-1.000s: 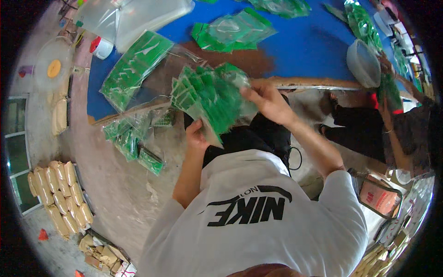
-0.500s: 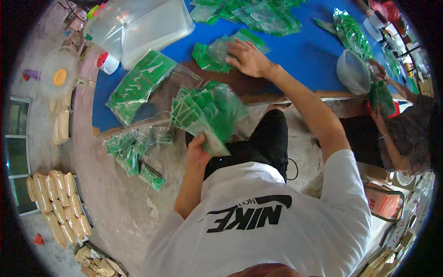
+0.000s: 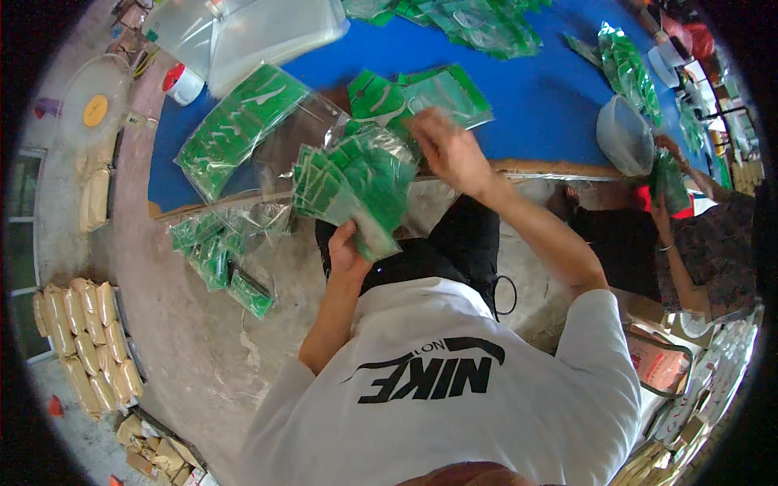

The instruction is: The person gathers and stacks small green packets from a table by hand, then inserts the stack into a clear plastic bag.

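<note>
My left hand (image 3: 349,250) is closed on a fanned stack of green-and-clear plastic packets (image 3: 356,182), held above my lap at the table edge. My right hand (image 3: 455,152) hovers past the stack's right side, blurred, its fingers curled together. Whatever lies between those fingertips is hidden. Just beyond it, more green packets (image 3: 454,93) lie loosely on the blue table. Left of the stack, a large clear bag (image 3: 243,121) filled with rows of green packets lies at the table's edge.
Clear plastic sheets (image 3: 275,36) and a red-lidded white jar (image 3: 184,84) occupy the table's back left. More packets (image 3: 478,24) lie at the far side. Bundled packets (image 3: 212,259) hang or lie below the left edge. A co-worker's hand (image 3: 664,219) handles packets beside a translucent tub (image 3: 625,136).
My right hand has drawn back from the loose packets toward me, its fingers changing from spread to curled. My left hand still holds the fanned stack. The view has shifted slightly.
</note>
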Available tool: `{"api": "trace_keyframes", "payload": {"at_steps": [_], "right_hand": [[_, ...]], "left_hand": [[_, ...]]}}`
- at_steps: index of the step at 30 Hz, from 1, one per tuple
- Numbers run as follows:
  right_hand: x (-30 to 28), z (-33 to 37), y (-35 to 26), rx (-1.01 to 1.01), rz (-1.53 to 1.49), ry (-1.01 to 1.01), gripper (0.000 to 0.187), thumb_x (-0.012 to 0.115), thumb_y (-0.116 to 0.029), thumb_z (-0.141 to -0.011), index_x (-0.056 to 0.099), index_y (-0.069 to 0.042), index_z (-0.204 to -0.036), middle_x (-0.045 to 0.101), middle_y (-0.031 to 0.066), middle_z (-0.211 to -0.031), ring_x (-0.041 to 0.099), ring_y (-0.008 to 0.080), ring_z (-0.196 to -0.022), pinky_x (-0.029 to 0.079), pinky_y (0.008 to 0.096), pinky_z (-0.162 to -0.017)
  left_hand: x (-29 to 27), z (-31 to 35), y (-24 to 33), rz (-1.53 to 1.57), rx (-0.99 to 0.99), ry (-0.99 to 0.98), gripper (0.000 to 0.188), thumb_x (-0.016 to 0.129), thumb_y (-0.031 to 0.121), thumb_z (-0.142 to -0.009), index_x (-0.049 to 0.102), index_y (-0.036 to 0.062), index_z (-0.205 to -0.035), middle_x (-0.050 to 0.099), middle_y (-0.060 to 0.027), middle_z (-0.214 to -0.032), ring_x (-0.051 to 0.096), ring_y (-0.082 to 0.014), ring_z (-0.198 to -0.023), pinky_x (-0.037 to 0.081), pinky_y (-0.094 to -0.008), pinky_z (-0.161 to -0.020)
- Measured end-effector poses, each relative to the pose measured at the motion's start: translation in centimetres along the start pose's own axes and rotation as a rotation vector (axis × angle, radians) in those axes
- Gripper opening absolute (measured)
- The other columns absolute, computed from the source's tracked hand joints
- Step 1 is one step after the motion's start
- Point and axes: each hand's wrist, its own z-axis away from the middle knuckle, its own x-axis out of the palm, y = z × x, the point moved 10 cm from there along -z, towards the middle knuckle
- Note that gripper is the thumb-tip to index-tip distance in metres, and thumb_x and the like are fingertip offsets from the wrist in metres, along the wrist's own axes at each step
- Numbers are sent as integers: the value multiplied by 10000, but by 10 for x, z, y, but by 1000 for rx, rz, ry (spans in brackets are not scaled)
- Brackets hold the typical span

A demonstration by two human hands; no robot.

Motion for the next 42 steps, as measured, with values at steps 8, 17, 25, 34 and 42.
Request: {"api": "trace_keyframes", "payload": {"at_steps": [8, 17, 25, 34, 42], "right_hand": [[-35, -14, 53, 91, 580, 98, 497, 623, -425, -889, 605, -52, -1217, 580, 180, -1189, 520, 390, -1149, 438, 481, -952], [23, 42, -11, -150, 263, -174, 596, 762, -248, -750, 558, -78, -1284, 566, 130, -1176, 521, 339, -1138, 414, 459, -991], [-8, 78, 9, 601, -674, 304, 263, 625, -57, -915, 600, -29, -1175, 650, 31, -1019, 603, 143, -930, 478, 296, -833], [2, 91, 17, 828, -688, 84, 340, 522, -301, -1002, 638, 16, -960, 553, -35, -754, 482, 55, -707, 402, 261, -613], [-60, 29, 50, 517, 454, 328, 338, 596, -317, -924, 611, -81, -1166, 587, 183, -1062, 594, 342, -921, 484, 444, -770]], "left_hand": [[-12, 9, 8, -24, -22, -91, 573, 684, 149, -792, 504, 20, -1320, 587, -123, -1277, 550, -312, -1188, 422, -470, -1055], [-26, 30, 28, -70, -31, -86, 609, 696, 180, -767, 510, 43, -1330, 585, -104, -1304, 537, -296, -1225, 397, -489, -1077], [39, 18, 22, -199, 31, -18, 633, 714, 148, -707, 526, -31, -1284, 648, -151, -1165, 679, -222, -865, 563, -301, -688], [5, 6, -8, -184, -155, 147, 671, 710, 72, -698, 483, -53, -1317, 615, -201, -1222, 678, -243, -918, 572, -319, -745], [6, 14, 12, 29, -183, -214, 733, 721, 111, -703, 449, -5, -1373, 571, -162, -1306, 519, -328, -1236, 397, -546, -1060]]}}
